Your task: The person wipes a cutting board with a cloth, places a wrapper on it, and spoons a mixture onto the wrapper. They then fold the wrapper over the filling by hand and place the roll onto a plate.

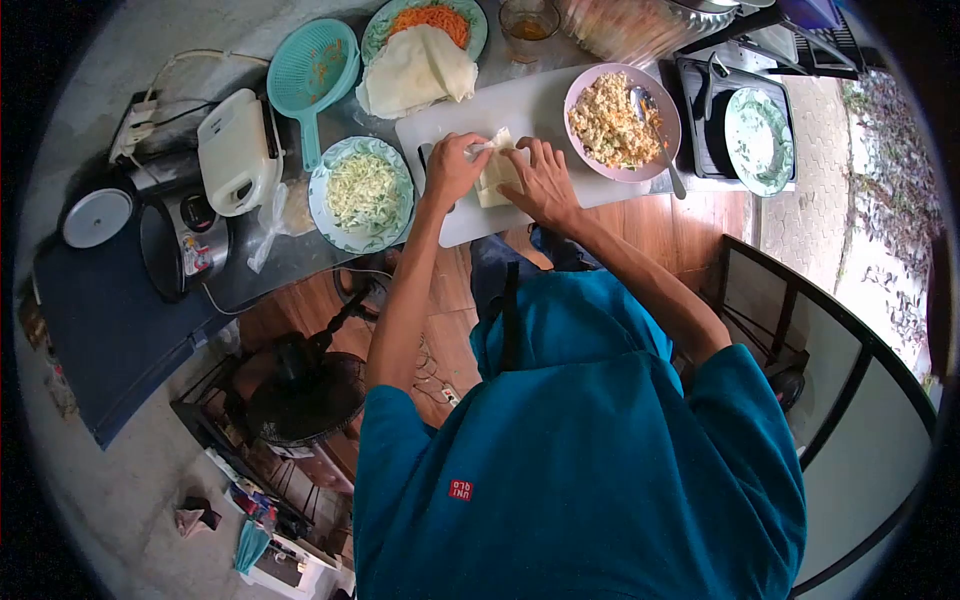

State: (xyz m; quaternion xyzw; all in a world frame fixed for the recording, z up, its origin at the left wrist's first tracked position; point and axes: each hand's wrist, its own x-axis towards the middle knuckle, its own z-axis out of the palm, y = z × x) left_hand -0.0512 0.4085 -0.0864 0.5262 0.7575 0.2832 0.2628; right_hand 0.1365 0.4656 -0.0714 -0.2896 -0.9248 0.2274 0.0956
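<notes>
A pale, thin spring roll wrapper [493, 186] lies partly folded on the white cutting board [470, 232]. My left hand [455, 172] pinches its far left edge between thumb and fingers. From the other side, my right hand [548, 188] grips the wrapper's far right part with thumb and fingertips. Any filling inside is hidden by the folds and my fingers. Just right of my right hand, a pink bowl [573, 140] holds a crumbly, chopped mixture with a metal spoon [677, 183] resting in it. Beside my left hand, a dark-handled knife [424, 155] shows partly on the board.
A plate of shredded cabbage [362, 193] stands left of the board. Behind it are a green strainer [312, 68], stacked wrappers [420, 72] over shredded carrot [430, 18], and a glass [528, 28]. A patterned plate [758, 140] sits on a black tray at right; a white sandwich maker [238, 150] at left.
</notes>
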